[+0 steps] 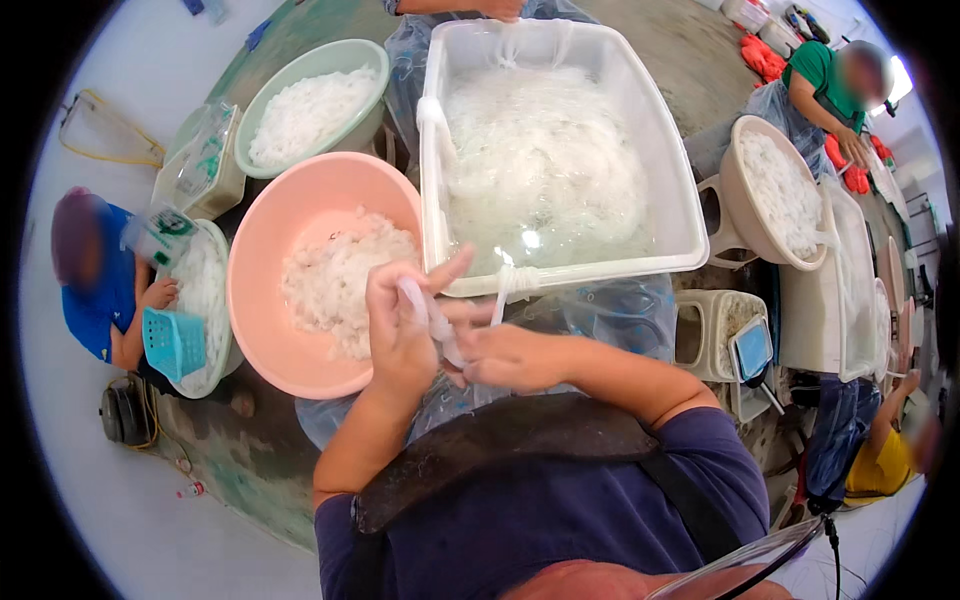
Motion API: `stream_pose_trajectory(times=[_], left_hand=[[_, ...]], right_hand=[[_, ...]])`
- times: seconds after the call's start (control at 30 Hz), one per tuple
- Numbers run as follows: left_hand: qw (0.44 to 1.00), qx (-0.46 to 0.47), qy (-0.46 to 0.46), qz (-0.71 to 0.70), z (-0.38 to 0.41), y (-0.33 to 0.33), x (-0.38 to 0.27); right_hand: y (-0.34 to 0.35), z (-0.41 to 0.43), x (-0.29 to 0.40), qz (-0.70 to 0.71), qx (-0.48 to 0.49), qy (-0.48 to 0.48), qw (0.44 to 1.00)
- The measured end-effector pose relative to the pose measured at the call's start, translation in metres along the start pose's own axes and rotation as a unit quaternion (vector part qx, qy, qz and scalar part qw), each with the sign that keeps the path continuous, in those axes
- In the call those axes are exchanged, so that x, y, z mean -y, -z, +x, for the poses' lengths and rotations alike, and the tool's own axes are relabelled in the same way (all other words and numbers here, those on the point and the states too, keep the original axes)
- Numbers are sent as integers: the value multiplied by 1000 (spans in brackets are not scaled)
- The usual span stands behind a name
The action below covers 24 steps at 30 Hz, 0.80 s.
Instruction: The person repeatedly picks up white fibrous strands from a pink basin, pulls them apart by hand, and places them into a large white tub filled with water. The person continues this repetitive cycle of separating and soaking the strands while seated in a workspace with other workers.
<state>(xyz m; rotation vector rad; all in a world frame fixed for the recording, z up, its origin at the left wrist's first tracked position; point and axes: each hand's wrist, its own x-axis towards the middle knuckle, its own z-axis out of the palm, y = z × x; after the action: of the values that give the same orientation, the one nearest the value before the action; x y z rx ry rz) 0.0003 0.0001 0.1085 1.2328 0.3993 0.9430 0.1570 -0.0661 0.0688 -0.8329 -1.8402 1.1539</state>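
A wet strip of white fibre (442, 330), possibly silk floss, stretches between my hands in front of my chest. It loops over my left hand (397, 330), which is raised with some fingers spread. My right hand (517, 360) grips the lower part of the strip; its fingertips are blurred. Just beyond stands a white plastic tub (694, 240) of water with a mass of pale fibre (555, 150) in it. More fibre is tied around the tub's near rim (517, 279). To the left, a pink basin (251, 277) contains clumps of off-white fibre (345, 277), partly hidden behind my left hand.
A pale green basin (367, 56) of white fibre stands behind the pink one. At left, a person in blue (97, 300) works over another basin with a turquoise basket (176, 341). Plastic stools (697, 337) and a beige basin (731, 165) are at right. A co-worker's hand (502, 9) reaches the tub's far rim.
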Motion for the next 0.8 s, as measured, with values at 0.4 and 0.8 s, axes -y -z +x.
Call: stream_pose_trajectory(times=[0.4, 0.8], left_hand=[[753, -10, -90, 651, -5, 54, 14], [811, -8, -241, 533, 15, 3, 2]], right_hand=[[43, -1, 22, -80, -48, -11, 996], [29, 12, 3, 83, -165, 174, 967]])
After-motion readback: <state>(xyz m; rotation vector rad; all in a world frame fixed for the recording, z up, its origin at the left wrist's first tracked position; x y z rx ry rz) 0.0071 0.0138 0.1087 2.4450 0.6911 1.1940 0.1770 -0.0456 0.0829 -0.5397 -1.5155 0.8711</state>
